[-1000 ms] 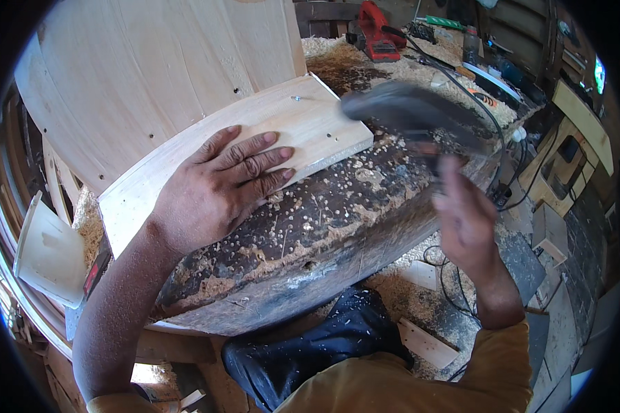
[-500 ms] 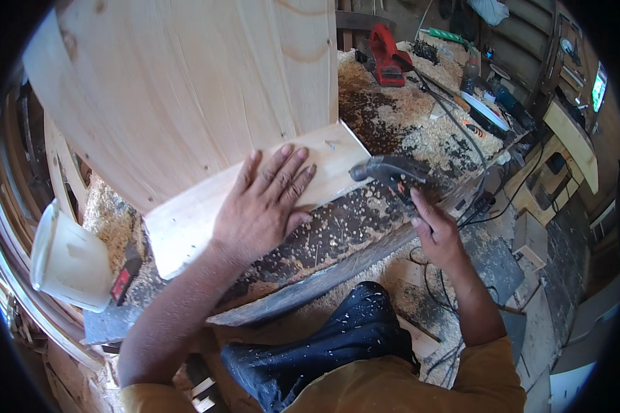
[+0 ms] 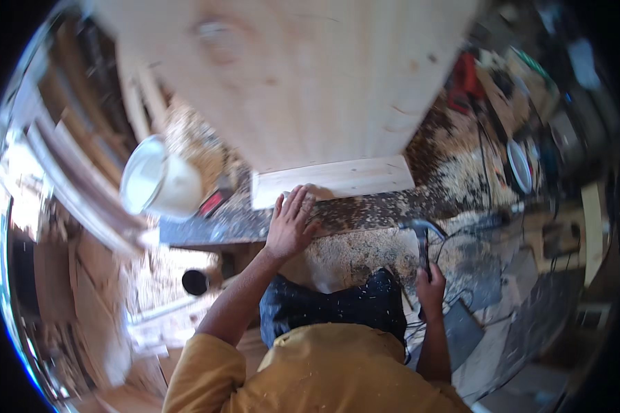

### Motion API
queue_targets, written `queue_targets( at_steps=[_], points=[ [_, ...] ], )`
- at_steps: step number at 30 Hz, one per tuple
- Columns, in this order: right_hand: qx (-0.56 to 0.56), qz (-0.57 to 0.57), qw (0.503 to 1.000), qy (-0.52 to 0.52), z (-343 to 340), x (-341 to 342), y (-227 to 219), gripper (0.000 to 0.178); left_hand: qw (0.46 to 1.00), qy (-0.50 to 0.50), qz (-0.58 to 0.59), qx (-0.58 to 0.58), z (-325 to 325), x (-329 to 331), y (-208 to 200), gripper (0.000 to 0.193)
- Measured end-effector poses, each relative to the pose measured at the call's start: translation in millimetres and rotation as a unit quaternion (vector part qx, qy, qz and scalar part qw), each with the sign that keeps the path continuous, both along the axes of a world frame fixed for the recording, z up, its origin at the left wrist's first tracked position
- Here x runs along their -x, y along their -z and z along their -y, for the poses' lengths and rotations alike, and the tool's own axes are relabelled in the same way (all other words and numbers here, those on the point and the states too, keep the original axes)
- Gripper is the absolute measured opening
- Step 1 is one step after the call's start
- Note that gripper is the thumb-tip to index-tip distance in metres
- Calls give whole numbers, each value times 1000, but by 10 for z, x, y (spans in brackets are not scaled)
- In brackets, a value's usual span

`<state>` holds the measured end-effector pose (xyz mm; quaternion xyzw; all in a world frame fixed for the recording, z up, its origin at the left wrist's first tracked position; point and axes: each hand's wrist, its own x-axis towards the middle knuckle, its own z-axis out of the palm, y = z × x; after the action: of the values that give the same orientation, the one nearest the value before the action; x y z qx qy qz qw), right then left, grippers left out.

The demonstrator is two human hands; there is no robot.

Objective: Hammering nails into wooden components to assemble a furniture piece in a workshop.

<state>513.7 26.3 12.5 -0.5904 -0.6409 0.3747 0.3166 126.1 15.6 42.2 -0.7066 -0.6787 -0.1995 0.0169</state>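
Observation:
A large pale wooden panel (image 3: 317, 89) rises at the far side of the bench. Along its lower edge runs a narrow pine board (image 3: 365, 176). My left hand (image 3: 291, 226) rests near that board's left end, fingers stretched out over its near edge. Off the bench's front edge, to the right and lower than the board, my right hand (image 3: 431, 289) grips a claw hammer (image 3: 424, 241) by its handle, head up. The hammer is apart from the wood. Motion blur hides whether any nail stands in the board.
A white bucket (image 3: 179, 189) stands left of the board, with a red-and-black tool (image 3: 217, 199) beside it. Sawdust and shavings litter the dark bench (image 3: 351, 215). A red power tool (image 3: 466, 84) and a white oval object (image 3: 519, 167) lie at the right, with cords below.
My right hand has drawn the hammer back and down from the board's right end. My left hand has slid toward the board's left end. The whole view has shifted.

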Motion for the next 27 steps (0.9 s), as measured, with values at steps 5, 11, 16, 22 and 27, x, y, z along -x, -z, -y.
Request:
queue_targets(
  at_steps=[5, 11, 16, 22, 27],
  points=[
    [206, -94, 974, -8, 478, 18, -679, 12, 915, -301, 248, -104, 308, 389, -85, 58],
    [282, -26, 958, -40, 592, 94, -1188, 9, 814, -285, 491, -125, 142, 637, 107, 41],
    [285, 41, 955, -71, 603, 145, -1485, 15, 783, -314, 531, -79, 308, 752, 220, 30],
    [328, 86, 936, -94, 604, 285, -1636, 14, 771, -305, 559, -15, 387, 973, 128, 27],
    [345, 101, 927, -108, 536, 318, -1525, 13, 842, -332, 423, -53, 735, 902, -10, 26]
  ],
)
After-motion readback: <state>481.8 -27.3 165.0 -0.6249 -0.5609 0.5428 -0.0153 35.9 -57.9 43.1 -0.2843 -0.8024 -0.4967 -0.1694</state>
